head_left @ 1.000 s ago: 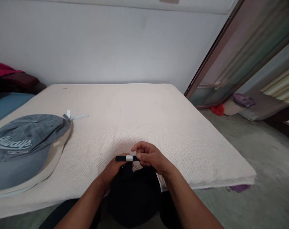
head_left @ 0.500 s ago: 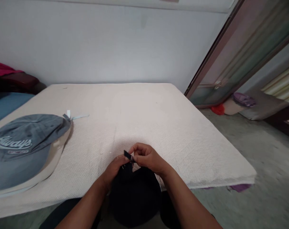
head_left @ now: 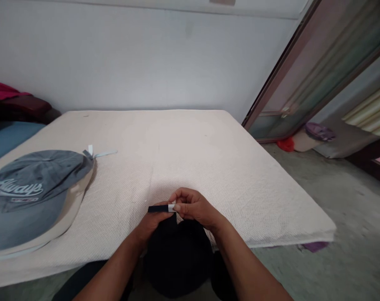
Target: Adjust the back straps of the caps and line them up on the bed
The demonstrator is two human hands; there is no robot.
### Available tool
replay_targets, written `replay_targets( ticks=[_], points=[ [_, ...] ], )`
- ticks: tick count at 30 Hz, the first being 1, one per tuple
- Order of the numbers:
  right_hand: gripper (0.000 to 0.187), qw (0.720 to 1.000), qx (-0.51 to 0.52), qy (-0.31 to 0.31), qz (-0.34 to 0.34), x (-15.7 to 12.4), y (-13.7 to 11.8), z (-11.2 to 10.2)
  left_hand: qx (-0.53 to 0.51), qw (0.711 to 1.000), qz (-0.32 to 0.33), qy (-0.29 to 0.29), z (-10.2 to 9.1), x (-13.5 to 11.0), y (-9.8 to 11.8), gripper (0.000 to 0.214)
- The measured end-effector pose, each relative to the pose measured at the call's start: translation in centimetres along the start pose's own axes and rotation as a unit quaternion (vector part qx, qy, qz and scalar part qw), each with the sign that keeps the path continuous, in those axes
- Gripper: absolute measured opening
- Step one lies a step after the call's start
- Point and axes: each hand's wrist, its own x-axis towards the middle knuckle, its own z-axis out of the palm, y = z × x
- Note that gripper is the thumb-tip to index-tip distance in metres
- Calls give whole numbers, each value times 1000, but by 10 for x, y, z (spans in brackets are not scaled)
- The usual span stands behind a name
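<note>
Strap (head_left: 157,208) of the black cap (head_left: 177,255) sat pinched between my two hands at the near edge of the mattress (head_left: 183,142), level and pointing left. My right hand (head_left: 194,207) had its fingertips closed on the white clip (head_left: 171,207) threaded on it. My left hand (head_left: 150,224) gripped it from beneath. The cap's dark crown hung below my wrists. A grey cap (head_left: 33,188) rested well apart, far left.

Black cap (head_left: 177,255), white-clasped strap (head_left: 160,208)
</note>
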Motion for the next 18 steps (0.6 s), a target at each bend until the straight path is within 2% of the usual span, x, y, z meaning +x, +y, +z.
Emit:
replay_targets(
  ticks=[5,9,13,18],
  points=[
    [18,998,-63,20,10,2,1,1,80,996,39,-2,4,-3,8,22],
    [18,996,-84,6,26,3,-2,-1,121,991,56,-12,0,-5,10,19],
    [20,996,-88,-12,29,3,-3,-4,131,990,54,-4,-8,-5,7,14],
    [19,995,-97,-3,31,3,-2,-4,117,991,52,-31,-12,-4,4,19]
  ],
)
